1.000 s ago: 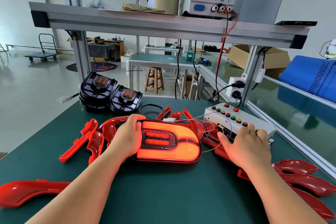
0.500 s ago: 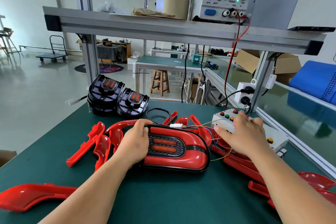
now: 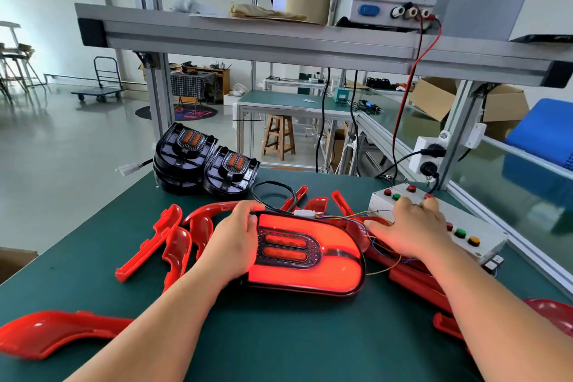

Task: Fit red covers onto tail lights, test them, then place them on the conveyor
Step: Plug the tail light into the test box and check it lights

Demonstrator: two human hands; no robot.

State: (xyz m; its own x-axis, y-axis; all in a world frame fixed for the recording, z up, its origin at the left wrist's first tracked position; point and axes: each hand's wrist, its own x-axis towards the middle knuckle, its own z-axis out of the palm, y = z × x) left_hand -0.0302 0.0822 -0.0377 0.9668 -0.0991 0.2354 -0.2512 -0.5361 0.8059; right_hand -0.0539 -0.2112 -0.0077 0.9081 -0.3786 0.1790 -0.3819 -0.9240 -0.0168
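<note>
Glossy red-covered oval tail light lies flat on the green bench mat, glowing red. Left hand grasps the light's left end, fingers curled over its rim and thumb on top. Right of the light, right hand rests on the white push-button test box, fingers extended onto the buttons, gripping nothing. Loose red plastic covers lie left of the light. Stacked black uncovered lamp bases sit behind it.

Both bare forearms reaching in from near, left hand gripping left end of the tail light, thumb on its face, right hand palm down, fingers stretched onto the button box.
</note>
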